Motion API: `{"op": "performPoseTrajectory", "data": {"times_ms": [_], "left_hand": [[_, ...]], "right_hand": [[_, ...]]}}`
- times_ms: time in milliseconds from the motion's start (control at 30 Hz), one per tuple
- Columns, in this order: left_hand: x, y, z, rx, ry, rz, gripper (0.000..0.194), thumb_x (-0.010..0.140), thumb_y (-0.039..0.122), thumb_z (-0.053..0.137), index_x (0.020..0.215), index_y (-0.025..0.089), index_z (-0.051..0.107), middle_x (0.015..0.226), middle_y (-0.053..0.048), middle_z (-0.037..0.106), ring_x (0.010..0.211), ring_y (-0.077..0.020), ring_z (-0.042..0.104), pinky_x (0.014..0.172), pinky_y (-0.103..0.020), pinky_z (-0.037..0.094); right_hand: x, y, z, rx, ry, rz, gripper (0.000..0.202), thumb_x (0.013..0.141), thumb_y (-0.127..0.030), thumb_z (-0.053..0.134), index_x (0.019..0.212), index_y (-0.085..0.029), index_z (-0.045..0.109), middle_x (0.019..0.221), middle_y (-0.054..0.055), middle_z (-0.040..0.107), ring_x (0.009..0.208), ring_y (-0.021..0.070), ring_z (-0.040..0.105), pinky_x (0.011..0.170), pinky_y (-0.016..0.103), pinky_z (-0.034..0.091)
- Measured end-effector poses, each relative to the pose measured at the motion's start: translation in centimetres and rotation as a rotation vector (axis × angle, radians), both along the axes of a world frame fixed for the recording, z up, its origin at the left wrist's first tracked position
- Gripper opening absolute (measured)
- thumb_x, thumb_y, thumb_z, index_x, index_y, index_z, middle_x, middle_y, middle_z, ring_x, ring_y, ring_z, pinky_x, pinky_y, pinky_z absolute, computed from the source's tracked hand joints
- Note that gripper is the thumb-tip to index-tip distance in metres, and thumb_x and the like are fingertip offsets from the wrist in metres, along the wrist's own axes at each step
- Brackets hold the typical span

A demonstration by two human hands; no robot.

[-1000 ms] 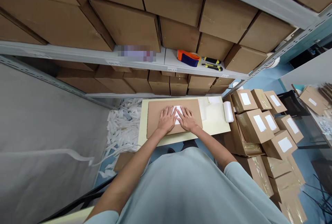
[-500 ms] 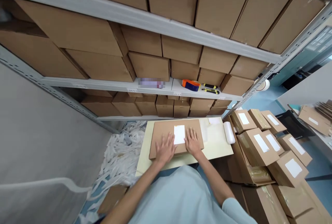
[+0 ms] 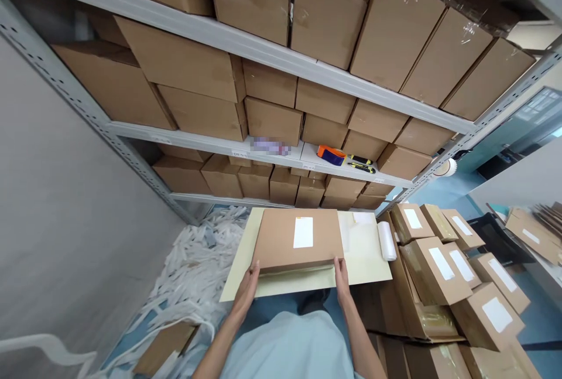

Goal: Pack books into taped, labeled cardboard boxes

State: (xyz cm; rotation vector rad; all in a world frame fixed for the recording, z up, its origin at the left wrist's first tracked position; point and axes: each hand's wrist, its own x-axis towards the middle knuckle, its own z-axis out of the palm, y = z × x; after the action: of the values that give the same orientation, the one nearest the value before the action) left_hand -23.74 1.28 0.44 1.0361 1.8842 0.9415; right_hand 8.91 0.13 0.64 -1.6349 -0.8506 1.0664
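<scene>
A flat cardboard box [image 3: 274,241] with a white label [image 3: 303,232] on top lies over a pale yellow board [image 3: 364,265]. My left hand [image 3: 247,290] holds the box at its near left corner, thumb upward along the edge. At the near right corner my right hand [image 3: 341,276] grips the same box, its thumb on the edge and the other fingers partly hidden. I cannot tell whether the near edge is raised off the board. Right of the box, a white roll [image 3: 387,241] and a white slip of paper [image 3: 364,218] rest on the board.
Shelves [image 3: 272,159] packed with cardboard boxes rise in front, with an orange and blue tape dispenser [image 3: 331,155] and yellow-black cutters [image 3: 362,167] on one. Labelled boxes [image 3: 434,262] are piled at right. White paper strips [image 3: 197,267] cover the floor at left, beside a grey wall [image 3: 74,221].
Both hands have left the box's top, where they lay flat beside the label, and moved to its near corners, taking hold there. The head view has shifted slightly.
</scene>
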Motion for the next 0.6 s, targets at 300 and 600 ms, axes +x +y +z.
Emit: {"op": "performPoseTrajectory", "data": {"times_ms": [300,600], "left_hand": [[-2.9,-2.6,6.9,0.142,-0.13,0.147,0.088,0.084,0.078,0.061,0.145,0.015,0.072,0.159,-0.02,0.067,0.152,-0.0403,0.06,0.135,-0.053,0.042],[-0.7,-9.6,16.2,0.312,0.091,0.209,0.074,0.088,0.08,0.062,0.133,0.024,0.079,0.146,-0.012,0.077,0.143,-0.0404,0.067,0.132,-0.056,0.047]], "right_hand": [[-0.6,-2.3,10.4,0.126,0.011,0.046,0.1,0.09,-0.092,0.065,0.166,-0.026,0.063,0.177,0.007,0.051,0.174,0.0323,0.034,0.146,0.055,0.023],[0.9,-12.3,15.5,0.161,0.163,-0.002,0.1,0.092,-0.086,0.072,0.172,-0.03,0.054,0.183,0.004,0.042,0.177,0.0332,0.026,0.146,0.059,0.023]]}}
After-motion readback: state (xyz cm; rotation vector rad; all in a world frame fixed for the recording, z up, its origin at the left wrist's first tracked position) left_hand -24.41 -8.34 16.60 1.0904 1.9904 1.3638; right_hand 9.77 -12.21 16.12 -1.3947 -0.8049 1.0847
